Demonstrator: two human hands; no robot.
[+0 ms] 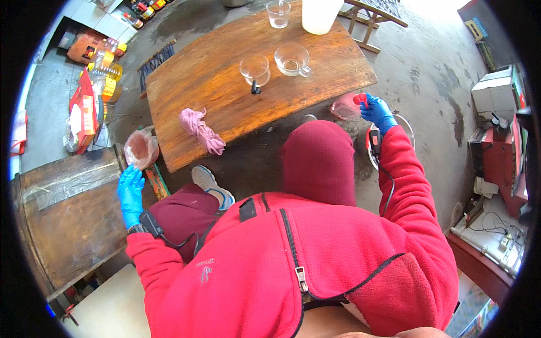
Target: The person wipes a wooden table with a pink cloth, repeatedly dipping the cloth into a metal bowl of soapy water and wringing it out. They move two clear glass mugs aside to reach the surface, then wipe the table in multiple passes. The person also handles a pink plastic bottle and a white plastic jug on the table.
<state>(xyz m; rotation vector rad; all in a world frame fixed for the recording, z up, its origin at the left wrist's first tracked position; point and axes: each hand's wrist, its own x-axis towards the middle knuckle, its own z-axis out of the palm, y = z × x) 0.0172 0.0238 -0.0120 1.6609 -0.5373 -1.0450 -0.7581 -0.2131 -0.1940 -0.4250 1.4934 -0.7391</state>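
Note:
My left hand [131, 191], in a blue glove, is beside the rim of a bin lined with a clear bag [147, 134]. Its fingers are stretched out, with nothing visible in them; whether the tips touch the bag I cannot tell. On the other side, past the table's right corner, my gloved right hand [378, 114] is closed on a small red rounded thing [359, 99] whose kind is unclear. Under that hand are a pink see-through basin [342, 109] and the rim of a white bucket [412, 133].
The wooden table [225, 90] ahead bears a twisted pink cloth [202, 132], a glass bowl [254, 67], a glass cup [291, 58], a glass mug [278, 14] and a white pitcher [320, 16]. A low wooden board [79, 219] stands left, near several oil bottles [107, 70].

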